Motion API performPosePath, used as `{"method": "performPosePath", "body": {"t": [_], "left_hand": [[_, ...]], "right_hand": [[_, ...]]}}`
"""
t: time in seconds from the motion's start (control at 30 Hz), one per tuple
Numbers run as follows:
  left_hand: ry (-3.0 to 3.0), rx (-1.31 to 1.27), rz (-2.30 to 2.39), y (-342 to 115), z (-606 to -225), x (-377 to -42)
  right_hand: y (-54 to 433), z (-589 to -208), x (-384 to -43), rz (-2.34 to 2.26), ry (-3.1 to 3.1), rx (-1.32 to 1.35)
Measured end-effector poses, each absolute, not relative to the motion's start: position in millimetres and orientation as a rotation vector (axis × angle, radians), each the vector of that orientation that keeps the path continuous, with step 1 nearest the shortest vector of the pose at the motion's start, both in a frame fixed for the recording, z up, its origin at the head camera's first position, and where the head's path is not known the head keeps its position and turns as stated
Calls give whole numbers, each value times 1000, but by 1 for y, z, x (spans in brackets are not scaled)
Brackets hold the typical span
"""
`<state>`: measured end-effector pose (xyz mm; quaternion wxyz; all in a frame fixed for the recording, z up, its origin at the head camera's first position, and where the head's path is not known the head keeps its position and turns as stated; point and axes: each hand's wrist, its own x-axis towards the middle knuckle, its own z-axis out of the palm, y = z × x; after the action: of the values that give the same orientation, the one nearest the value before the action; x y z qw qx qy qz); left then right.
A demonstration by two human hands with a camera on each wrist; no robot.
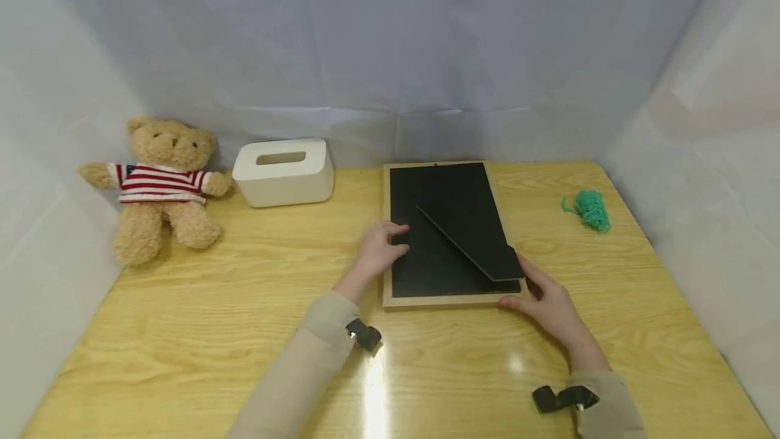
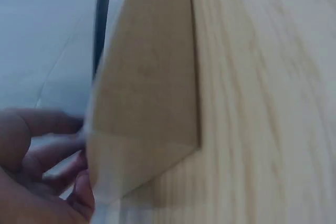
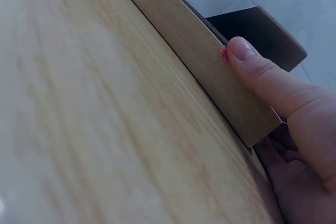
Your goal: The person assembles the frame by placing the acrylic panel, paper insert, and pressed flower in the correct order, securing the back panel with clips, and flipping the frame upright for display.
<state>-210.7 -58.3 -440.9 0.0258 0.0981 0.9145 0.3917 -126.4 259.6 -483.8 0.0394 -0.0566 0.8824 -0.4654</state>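
A picture frame (image 1: pixel 447 300) lies back side up on the table, with a pale wooden border and a black backing. Its black stand leg (image 1: pixel 472 239) slants across the backing, raised toward the lower right. My left hand (image 1: pixel 379 249) is at the frame's left edge, thumb and fingertips reaching over the rim. The left wrist view shows those fingers (image 2: pixel 58 156) beside the wooden side. My right hand (image 1: pixel 551 303) holds the lower right corner. Its thumb (image 3: pixel 257 69) presses the near wooden side, and the other fingers go round the right side, partly hidden.
A teddy bear (image 1: pixel 164 188) in a striped shirt sits at the far left. Beside it is a white tissue box (image 1: pixel 283 178). A green yarn bundle (image 1: pixel 591 210) lies at the right. Pale sheets (image 1: pixel 365 53) enclose the table (image 1: pixel 201 330) on the back and sides.
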Motion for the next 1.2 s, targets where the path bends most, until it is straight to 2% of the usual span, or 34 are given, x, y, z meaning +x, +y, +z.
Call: {"method": "performPosePath", "body": {"t": [0.43, 0.63, 0.87, 1.2], "left_hand": [[2820, 420, 1289, -60, -443, -208], [2748, 342, 1387, -75, -447, -201], [2660, 366, 1441, -85, -455, -200], [2559, 406, 1419, -90, -452, -196]], "right_hand": [[260, -485, -125, -1444, 2696, -207], [261, -482, -131, -1391, 2721, -387], [258, -471, -152, -1160, 2867, -757], [255, -456, -161, -938, 2854, -745]]}}
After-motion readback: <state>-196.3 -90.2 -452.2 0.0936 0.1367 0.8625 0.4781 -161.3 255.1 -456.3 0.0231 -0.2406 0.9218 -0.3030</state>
